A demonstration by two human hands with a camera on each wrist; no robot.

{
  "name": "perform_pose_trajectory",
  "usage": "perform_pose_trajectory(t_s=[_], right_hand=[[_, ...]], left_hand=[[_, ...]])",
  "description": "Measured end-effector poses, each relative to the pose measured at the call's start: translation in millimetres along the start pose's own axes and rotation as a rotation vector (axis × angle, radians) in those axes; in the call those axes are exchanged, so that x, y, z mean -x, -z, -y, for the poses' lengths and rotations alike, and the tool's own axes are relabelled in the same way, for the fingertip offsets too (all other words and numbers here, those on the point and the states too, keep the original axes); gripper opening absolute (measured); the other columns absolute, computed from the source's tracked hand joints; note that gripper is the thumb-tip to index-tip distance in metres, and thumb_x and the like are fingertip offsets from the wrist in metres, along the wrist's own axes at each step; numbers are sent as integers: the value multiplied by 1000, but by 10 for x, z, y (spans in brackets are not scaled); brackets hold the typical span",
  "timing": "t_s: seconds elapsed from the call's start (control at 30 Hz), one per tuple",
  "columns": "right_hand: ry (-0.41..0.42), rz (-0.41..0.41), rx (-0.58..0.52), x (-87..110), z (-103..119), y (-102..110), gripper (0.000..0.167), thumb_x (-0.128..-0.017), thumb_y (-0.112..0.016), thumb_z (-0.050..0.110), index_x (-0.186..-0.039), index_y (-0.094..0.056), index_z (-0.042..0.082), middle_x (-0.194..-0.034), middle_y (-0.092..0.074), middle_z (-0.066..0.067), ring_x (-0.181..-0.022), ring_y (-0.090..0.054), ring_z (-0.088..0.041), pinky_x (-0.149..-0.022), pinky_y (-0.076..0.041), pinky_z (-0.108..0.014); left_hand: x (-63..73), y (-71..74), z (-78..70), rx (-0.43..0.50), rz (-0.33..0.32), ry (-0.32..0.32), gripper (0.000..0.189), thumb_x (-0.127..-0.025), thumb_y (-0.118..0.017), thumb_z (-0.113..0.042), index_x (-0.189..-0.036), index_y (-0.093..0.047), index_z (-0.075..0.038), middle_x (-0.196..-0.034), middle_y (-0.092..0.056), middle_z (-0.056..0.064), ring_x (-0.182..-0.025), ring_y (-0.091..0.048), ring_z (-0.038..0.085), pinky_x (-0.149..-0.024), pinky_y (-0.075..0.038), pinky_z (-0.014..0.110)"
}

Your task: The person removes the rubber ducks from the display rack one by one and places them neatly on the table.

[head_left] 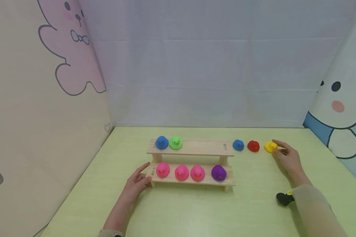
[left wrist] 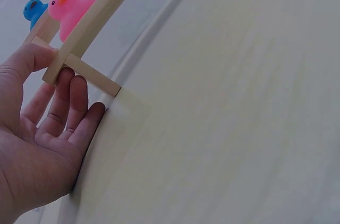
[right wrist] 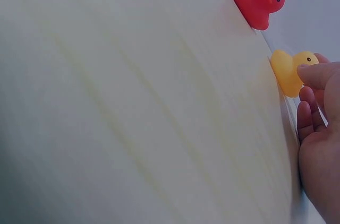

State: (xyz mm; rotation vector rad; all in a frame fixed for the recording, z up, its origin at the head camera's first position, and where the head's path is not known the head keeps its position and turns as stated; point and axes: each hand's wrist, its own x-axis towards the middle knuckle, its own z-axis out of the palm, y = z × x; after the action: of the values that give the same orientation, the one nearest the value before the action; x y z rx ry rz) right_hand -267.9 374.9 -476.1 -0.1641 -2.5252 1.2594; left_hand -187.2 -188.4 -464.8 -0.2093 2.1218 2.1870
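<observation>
A two-tier wooden stand holds rubber ducks in rows. My left hand grips the left end of its lower tier, thumb and fingers around the board end. On that tier sit pink ducks and a purple duck; a blue duck and a green duck stand on the upper tier. Off to the right, my right hand pinches a yellow duck between thumb and fingers, close over the table. A red duck is beside it.
Another blue duck stands on the table between the stand and the red duck. A small black object shows by the right sleeve. White cloth hangs behind the pale green table, with printed cloths at both sides.
</observation>
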Motion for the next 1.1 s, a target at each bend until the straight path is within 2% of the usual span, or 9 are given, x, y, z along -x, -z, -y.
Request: perform_pose_trajectory(t_s=[0.23,0.43,0.5,1.1], right_hand=[[26,11,6,-4,0,11,48,-102,-52,21,-146,-43,5,-141,-44,-25,-97,-46,-17,-75,-37,-11],[29,41,9,14,36,29,54,-102,-51,24,-150,-34,4,-141,-42,-29,-108,-46,-35,-72,-37,-11],[21,46,8,16,42,28,55,-102,-51,25,-150,-34,4,-142,-41,-28,-110,-45,-38,-73,-37,-12],[-6,28,30,1,40,1,51,-103,-48,24,-148,-38,4,-142,-42,-27,-111,-45,-38,-76,-38,-20]], left_hand=[[9,0,-1,12,4,-5,58,-90,-63,2,-143,-49,-17,-91,-59,14,-86,-60,22,-79,-52,29],[15,-6,-9,3,8,-11,58,-91,-64,1,-144,-48,-17,-92,-60,14,-87,-61,22,-80,-52,29],[12,-3,-6,-1,4,-4,58,-91,-64,1,-143,-49,-18,-92,-60,14,-87,-60,23,-80,-52,29],[5,-6,2,-14,-9,0,57,-91,-64,0,-143,-50,-19,-92,-61,15,-88,-60,23,-80,-52,30]])
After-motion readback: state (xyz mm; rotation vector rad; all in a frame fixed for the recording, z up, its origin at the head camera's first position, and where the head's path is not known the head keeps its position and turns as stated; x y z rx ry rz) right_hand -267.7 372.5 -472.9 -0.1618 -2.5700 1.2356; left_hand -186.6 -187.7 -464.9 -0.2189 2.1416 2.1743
